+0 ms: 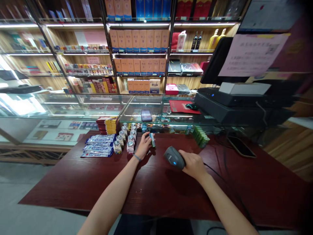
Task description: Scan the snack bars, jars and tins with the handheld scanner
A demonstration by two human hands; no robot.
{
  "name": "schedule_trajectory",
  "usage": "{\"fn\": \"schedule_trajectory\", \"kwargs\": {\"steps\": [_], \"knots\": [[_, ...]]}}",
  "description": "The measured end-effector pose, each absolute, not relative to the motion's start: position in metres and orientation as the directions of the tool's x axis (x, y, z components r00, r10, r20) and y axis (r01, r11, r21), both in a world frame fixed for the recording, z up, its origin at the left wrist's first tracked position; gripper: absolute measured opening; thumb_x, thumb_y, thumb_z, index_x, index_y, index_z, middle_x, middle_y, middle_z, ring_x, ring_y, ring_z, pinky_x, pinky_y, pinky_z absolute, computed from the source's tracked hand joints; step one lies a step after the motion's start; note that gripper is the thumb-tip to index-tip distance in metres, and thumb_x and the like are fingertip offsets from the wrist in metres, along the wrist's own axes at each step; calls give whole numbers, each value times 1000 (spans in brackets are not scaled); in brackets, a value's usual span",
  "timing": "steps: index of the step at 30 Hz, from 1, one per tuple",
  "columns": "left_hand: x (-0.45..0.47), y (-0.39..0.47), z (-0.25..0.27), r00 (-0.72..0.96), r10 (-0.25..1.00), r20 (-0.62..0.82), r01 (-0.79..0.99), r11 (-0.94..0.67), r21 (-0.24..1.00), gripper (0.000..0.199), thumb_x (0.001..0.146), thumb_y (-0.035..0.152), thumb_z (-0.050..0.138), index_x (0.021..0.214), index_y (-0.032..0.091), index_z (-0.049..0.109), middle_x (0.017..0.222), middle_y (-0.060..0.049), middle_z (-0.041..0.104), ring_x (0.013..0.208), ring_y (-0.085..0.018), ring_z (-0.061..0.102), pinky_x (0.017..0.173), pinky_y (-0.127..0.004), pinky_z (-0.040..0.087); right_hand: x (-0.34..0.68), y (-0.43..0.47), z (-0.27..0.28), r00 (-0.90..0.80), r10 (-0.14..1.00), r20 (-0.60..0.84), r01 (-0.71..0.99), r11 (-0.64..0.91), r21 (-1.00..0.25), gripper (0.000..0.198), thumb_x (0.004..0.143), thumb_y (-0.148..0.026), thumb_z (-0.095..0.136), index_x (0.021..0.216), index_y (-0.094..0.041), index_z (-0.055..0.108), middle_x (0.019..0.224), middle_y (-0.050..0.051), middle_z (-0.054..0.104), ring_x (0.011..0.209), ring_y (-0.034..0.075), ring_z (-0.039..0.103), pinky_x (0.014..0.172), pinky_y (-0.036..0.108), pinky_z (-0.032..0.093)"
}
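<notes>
The far side of the room is filled by tall wood-backed shelving (190, 80), which is divided by dark uprights (172, 26), lit along its tiers by white light strips (74, 25) and stocked at its middle with rows of orange boxes (139, 39). In front of it a glass display counter (73, 111) is set, its panes streaked by reflections and its left end washed by a bright glare (18, 106), while the foreground is taken up by a dark reddish-brown tabletop (85, 182). Grey floor (24, 182) is seen at lower left, and the right side is bordered by a wood-grain panel (288, 147).
</notes>
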State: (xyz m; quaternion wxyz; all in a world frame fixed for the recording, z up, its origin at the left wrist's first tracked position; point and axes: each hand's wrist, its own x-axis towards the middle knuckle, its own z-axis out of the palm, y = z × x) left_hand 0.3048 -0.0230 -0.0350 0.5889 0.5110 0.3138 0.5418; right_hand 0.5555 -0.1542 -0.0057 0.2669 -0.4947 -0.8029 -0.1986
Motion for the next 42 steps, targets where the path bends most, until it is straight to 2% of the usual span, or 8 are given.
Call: {"fn": "schedule_trajectory", "kwargs": {"steps": [7, 12, 16, 21, 24, 28, 33, 42], "knots": [[305, -24, -32, 272, 951, 151, -356, -46, 933, 51, 87, 41, 62, 133, 26, 44, 135, -15, 57, 113, -26, 64, 77, -32, 57, 549, -156, -7, -445, 706, 551, 880, 459, 123, 45, 74, -25, 53, 117, -11, 57, 84, 7, 72, 72, 19, 66, 65, 29, 41], [306, -22, -36, 269, 951, 152, -368, -44, 929, 54, 86, 39, 64, 134, 27, 43, 132, -15, 59, 114, -27, 63, 79, -35, 56, 547, -156, -9, -448, 763, 465, 882, 461, 93, 35, 71, -22, 55, 105, -14, 61, 85, 6, 72, 74, 19, 67, 66, 29, 40], [306, -22, -37, 264, 953, 147, -388, -35, 921, 56, 85, 40, 66, 134, 26, 44, 132, -16, 59, 113, -28, 64, 77, -35, 56, 548, -156, -10, -451, 739, 501, 876, 473, 92, 36, 71, -22, 54, 106, -14, 59, 86, 6, 73, 73, 19, 67, 65, 29, 40], [304, -26, -30, 258, 959, 121, -441, 5, 897, 62, 79, 38, 73, 133, 26, 46, 126, -12, 62, 107, -23, 65, 73, -27, 53, 551, -154, -8, -434, 652, 621, 863, 500, 78, 41, 73, -22, 52, 112, -12, 55, 85, 6, 73, 71, 19, 68, 65, 29, 42], [306, -30, -25, 194, 975, 105, -402, -19, 916, 69, 72, 34, 78, 133, 25, 48, 115, -8, 65, 95, -18, 66, 72, -25, 52, 557, -154, -3, -379, 653, 655, 881, 472, 38, 37, 75, -24, 52, 110, -13, 55, 80, 4, 71, 69, 19, 68, 63, 29, 42], [319, -33, -16, 142, 982, 126, -316, -76, 946, 57, 67, 33, 81, 116, 19, 57, 106, -7, 66, 92, -16, 65, 72, -24, 51, 573, -154, 2, -261, 657, 707, 924, 383, -15, 35, 75, -28, 54, 108, -16, 55, 75, 3, 70, 65, 19, 68, 60, 28, 41], [360, -30, -1, 175, 965, 197, -296, -139, 945, 51, 65, 35, 81, 104, 20, 51, 94, -3, 65, 85, -15, 65, 68, -25, 53, 597, -156, 9, -96, 643, 760, 958, 267, -104, 34, 74, -31, 57, 105, -18, 55, 66, 1, 68, 60, 19, 67, 57, 26, 41], [473, -5, -12, 202, 922, 329, -229, -282, 932, 45, 67, 33, 77, 100, 21, 48, 83, 1, 61, 72, -13, 63, 69, -26, 51, 638, -161, 14, 202, 583, 787, 962, 34, -272, 32, 75, -33, 58, 104, -19, 56, 65, 2, 69, 58, 21, 67, 54, 26, 41]]}}
